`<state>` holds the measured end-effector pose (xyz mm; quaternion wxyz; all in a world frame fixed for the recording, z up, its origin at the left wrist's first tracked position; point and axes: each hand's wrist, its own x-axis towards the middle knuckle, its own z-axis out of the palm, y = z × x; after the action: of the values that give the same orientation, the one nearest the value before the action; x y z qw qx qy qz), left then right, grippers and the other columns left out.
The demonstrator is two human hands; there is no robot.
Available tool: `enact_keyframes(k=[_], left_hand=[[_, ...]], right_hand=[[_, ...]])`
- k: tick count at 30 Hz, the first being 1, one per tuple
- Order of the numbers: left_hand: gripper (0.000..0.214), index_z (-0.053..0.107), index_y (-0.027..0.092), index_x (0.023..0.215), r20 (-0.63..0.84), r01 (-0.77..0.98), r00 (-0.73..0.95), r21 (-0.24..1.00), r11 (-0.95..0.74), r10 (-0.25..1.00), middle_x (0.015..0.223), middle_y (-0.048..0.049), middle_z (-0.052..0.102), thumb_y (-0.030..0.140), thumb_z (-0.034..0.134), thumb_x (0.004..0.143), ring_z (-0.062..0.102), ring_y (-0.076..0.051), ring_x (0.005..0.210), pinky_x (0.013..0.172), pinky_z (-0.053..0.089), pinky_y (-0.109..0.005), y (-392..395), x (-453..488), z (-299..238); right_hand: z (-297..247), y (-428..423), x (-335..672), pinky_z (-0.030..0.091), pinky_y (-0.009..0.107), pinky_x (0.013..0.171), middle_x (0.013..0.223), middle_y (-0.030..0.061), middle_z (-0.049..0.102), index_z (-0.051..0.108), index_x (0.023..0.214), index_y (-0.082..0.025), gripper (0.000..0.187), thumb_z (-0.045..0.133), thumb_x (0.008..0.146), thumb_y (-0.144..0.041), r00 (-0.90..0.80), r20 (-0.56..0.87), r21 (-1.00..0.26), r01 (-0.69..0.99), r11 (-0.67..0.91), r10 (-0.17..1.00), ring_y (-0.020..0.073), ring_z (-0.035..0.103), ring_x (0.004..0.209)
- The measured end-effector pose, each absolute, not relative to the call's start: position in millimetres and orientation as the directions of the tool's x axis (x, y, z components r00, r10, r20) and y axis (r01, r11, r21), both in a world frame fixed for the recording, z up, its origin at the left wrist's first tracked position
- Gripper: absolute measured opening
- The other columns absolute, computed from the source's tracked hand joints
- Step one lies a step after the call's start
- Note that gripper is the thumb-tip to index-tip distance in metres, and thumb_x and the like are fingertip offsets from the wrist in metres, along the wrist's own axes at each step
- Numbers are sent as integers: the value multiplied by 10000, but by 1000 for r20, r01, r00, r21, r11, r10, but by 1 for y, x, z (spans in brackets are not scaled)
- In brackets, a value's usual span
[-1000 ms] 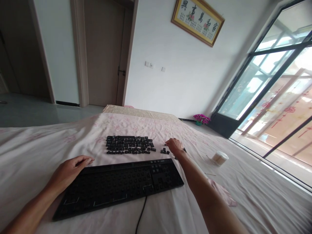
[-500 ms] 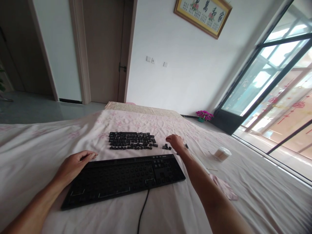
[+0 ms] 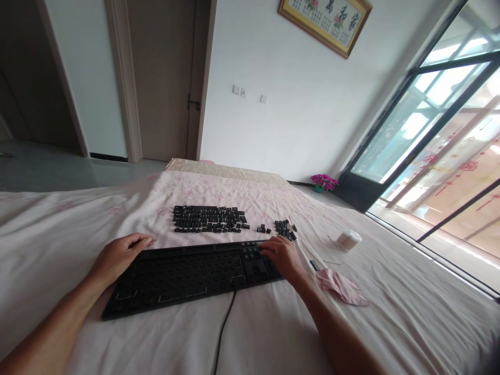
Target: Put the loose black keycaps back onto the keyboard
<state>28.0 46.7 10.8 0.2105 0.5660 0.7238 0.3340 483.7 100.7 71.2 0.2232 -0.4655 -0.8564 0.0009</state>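
A black keyboard [image 3: 183,276] with its keycaps removed lies on a pale sheet [image 3: 250,333] in front of me. My left hand [image 3: 119,255] rests on the keyboard's far left corner, fingers curled loosely over the edge. My right hand [image 3: 283,256] is over the keyboard's right end, fingers bent down onto the key area; whether they pinch a keycap is hidden. Beyond the keyboard, black keycaps [image 3: 209,219] lie laid out in rows. Two smaller groups of loose keycaps [image 3: 284,228] sit to the right of them.
A tub of cotton swabs [image 3: 348,240] stands at the right, with a pink cloth [image 3: 340,286] nearer me. The keyboard's cable [image 3: 223,333] runs toward me. A small potted flower [image 3: 324,183] sits by the glass doors at the right.
My right hand has pulled back from the loose keycaps to the right end of the keyboard. My left hand stays on the left corner. The view has dipped slightly.
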Motion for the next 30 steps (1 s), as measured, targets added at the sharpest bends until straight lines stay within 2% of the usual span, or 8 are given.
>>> enact_keyframes(k=[8,13,16,26,30], left_hand=[[465,695,242,1033,54,665,-267,733,143,962,1093,-12,742,597,458,846,645,-220,1030,822,441,-228,46,28,12],[448,710,241,1011,57,684,-283,712,160,957,1030,19,757,586,486,835,660,-206,956,764,439,-215,44,32,18],[448,711,241,1018,50,677,-282,718,162,958,1021,23,758,583,487,833,658,-206,944,737,439,-213,44,31,16],[414,703,250,1018,46,670,-282,724,162,958,1055,29,752,559,490,844,647,-194,980,790,424,-208,45,32,16],[407,709,249,997,64,681,-280,717,151,958,1050,26,755,558,496,838,655,-196,984,783,432,-201,45,32,15]], right_hand=[[74,92,475,419,317,831,892,24,725,758,950,-256,167,602,904,-292,-560,309,-131,776,617,769,190,601,878],[74,96,473,421,307,819,875,23,724,760,956,-252,163,612,895,-284,-570,293,-122,774,621,768,187,594,862],[75,98,473,418,300,788,849,29,717,761,930,-241,162,606,896,-273,-578,275,-108,775,622,768,188,588,844],[80,90,466,360,296,725,753,27,657,724,791,-215,253,516,935,-208,-638,229,13,757,653,735,173,541,773],[79,81,461,348,301,727,753,31,639,682,763,-205,196,550,895,-146,-618,221,72,782,619,754,182,535,788]])
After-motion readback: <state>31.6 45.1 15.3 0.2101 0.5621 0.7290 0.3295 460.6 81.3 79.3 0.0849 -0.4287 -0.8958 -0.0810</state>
